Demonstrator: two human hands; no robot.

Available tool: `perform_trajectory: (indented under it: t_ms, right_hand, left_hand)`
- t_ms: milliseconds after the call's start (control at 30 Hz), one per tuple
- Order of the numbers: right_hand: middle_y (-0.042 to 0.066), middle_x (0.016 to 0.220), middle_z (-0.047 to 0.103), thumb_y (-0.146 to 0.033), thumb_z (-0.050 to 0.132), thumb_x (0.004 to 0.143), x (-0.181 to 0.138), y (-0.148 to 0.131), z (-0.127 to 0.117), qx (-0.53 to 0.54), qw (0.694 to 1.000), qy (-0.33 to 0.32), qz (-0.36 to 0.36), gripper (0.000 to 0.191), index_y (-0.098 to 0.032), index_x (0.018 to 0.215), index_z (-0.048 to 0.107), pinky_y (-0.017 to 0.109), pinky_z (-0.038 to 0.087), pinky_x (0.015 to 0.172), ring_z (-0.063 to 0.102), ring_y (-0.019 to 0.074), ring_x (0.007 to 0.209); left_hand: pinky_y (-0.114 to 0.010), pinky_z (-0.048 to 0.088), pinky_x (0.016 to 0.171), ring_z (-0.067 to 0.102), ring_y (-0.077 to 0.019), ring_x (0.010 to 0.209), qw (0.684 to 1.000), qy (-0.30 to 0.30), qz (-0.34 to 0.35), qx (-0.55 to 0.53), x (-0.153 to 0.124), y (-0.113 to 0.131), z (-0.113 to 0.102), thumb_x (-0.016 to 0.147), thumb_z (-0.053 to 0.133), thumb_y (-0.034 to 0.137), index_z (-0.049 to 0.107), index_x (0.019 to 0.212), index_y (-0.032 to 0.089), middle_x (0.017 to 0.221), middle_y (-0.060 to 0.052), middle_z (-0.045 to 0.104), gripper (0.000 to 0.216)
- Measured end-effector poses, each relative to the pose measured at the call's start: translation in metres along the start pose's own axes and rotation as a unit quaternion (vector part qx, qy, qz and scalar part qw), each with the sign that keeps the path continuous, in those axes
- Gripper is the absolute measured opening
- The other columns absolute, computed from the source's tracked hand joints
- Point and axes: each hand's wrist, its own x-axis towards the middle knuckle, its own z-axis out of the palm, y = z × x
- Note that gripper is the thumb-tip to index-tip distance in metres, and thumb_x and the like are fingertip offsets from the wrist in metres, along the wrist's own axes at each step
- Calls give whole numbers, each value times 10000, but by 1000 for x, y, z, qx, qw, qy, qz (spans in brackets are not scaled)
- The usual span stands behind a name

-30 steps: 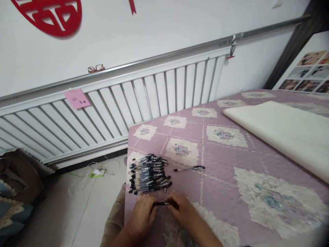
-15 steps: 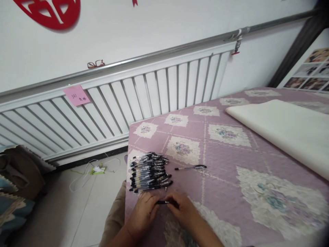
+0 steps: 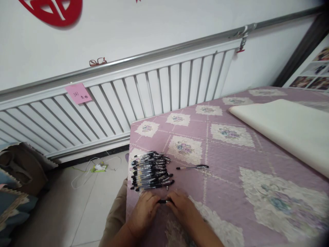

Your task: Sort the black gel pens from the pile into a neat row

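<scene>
Close to the bed's near edge, my left hand (image 3: pixel 144 210) is closed around a pen (image 3: pixel 162 201), and the pen's dark front part sticks out to the right. My right hand (image 3: pixel 182 206) pinches at the pen's pale pointed end; its fingers hide whether a small part, such as a cap, is between them. Just beyond my hands lies a stack of several capped black pens (image 3: pixel 150 173) with clear barrels, laid side by side. Apart from it, to the right, a single capped pen (image 3: pixel 192 167) rests on the cover.
A pink and cream floral cover (image 3: pixel 221 161) spreads over the bed. On the right lies a folded cream cloth (image 3: pixel 280 127). A white radiator (image 3: pixel 154 91) with a pink note (image 3: pixel 79 93) stands along the wall. A power strip (image 3: pixel 99 167) with cables is on the floor.
My right hand's fingers have moved closer onto the pen's pointed end. The view has shifted slightly; the stack and the single pen stay in place.
</scene>
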Motion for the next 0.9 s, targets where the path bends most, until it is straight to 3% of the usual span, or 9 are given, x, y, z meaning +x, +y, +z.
perform_trajectory:
  t_ms: [200, 433, 600, 900]
  right_hand:
    - [62, 898, 677, -172, 550, 851, 2, 1, 4, -29, 1000, 9, -4, 76, -202, 862, 619, 327, 448, 739, 618, 235, 873]
    - [68, 951, 675, -196, 573, 838, -3, -2, -1, 11, 999, 31, 3, 97, -206, 920, 624, 332, 457, 763, 613, 229, 895]
    - [69, 889, 670, -224, 533, 866, -4, -5, -5, 1, 1000, 16, 8, 109, -198, 817, 627, 343, 458, 749, 613, 227, 853]
    - [46, 858, 666, -201, 543, 849, -3, -2, -6, 32, 999, 11, 0, 103, -208, 799, 633, 308, 437, 735, 608, 205, 844]
  left_hand:
    - [-346, 505, 785, 590, -206, 874, 1000, -3, -8, -10, -1, 0, 0, 914, 448, 178, 627, 1000, 213, 929, -50, 636, 202]
    - [-352, 503, 810, 585, -205, 901, 1000, 10, 6, -4, -1, 0, 1, 910, 437, 150, 618, 1018, 211, 958, -55, 635, 219]
    - [-350, 499, 820, 583, -203, 917, 1000, 6, 1, -17, -1, 0, 0, 898, 468, 157, 612, 1041, 222, 971, -46, 633, 213]
    - [-355, 506, 792, 589, -213, 893, 1000, -2, 4, -3, -1, -1, 1, 900, 467, 154, 625, 1024, 200, 949, -63, 637, 205]
